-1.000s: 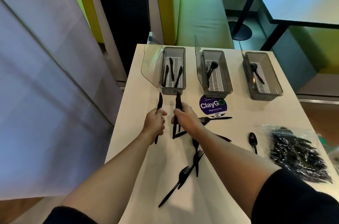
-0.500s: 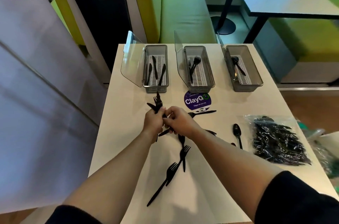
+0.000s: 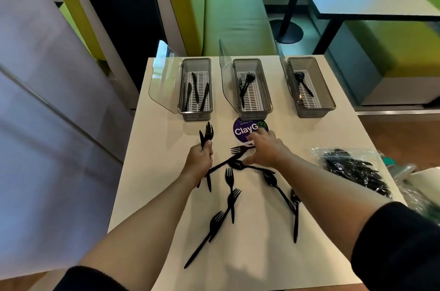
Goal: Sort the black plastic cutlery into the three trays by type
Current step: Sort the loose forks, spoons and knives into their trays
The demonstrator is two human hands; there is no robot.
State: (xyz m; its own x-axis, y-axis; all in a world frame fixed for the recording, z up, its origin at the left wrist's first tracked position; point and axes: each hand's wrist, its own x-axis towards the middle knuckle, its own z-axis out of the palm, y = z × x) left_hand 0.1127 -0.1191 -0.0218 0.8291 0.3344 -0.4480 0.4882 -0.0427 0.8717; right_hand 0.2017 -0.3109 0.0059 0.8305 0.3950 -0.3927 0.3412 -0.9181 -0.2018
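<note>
Nearest you, both forearms reach out of dark sleeves over a smooth, pale bench [image 3: 152, 195]. Between them lie loose pieces of thin, glossy black plastic: three forks [image 3: 229, 205], slim-handled with tines pointing away from you, overlap one another in a ragged line, and to their right two spoons [image 3: 281, 189] with oval bowls lie with handles crossing.

Your left hand [image 3: 198, 161] is closed in a fist around a bundle of knives [image 3: 206, 134], their flat tapered blades fanning up out of the grip while the handle ends poke out beneath your wrist. Your right hand [image 3: 264, 150] is spread, palm down with fingers loosely apart, gripping nothing, its fingertips resting at the handle of a fork [image 3: 239, 149] that lies sideways; a spoon [image 3: 238, 165] lies just under that hand. Beyond the fingers sits a round purple sticker [image 3: 241, 130] with white lettering.

At your right, a crinkled clear plastic bag [image 3: 354, 169] holds a dense pile of more black cutlery.

Farther off, three rectangular smoky-grey translucent trays stand in a row, each with a white slotted insert and a clear hinged lid standing up. The left tray [image 3: 196, 114] holds knives, the middle tray [image 3: 254, 114] forks, the right tray [image 3: 314, 112] a spoon. Past the bench edge is a padded yellow-green seat [image 3: 233, 9].
</note>
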